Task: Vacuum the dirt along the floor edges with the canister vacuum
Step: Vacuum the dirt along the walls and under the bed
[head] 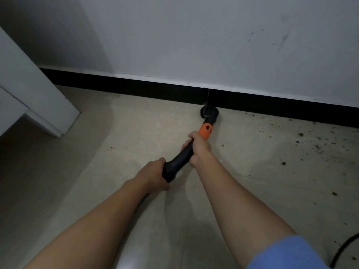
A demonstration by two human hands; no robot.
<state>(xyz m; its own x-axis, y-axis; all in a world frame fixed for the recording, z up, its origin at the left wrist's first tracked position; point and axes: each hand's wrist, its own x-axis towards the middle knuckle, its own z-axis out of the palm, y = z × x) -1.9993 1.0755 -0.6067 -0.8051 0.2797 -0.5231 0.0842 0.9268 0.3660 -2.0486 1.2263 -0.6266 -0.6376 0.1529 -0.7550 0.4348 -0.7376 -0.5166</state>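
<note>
1. The black plastic vacuum handle (180,160) slants from lower left to upper right over the beige tiled floor (116,142), towards the wall.
2. An orange plastic collar (205,131) joins the handle to a round black brush nozzle (209,113). The nozzle sits on the floor right against the black skirting board (136,88), beside a thin vertical seam in it.
3. The left hand (155,174) is wrapped around the wider rear end of the handle, fingers curled under it.
4. The right hand (199,148) is wrapped around the handle further forward, just behind the orange collar. The two hands are near each other but not touching.
5. A short piece of ribbed grey hose (143,199) shows below the left wrist.
6. Dark crumbs of scattered dirt (318,147) lie on the floor to the right of the nozzle, thickest near the skirting board.
7. Above the skirting board rises a white painted wall (194,35), scuffed at the upper right.
8. A pale grey piece of furniture (29,94) stands at the left.
9. A blue fabric sleeve (285,253) covers the right upper arm, and a black cable (343,251) curves across the floor in the bottom right corner.
</note>
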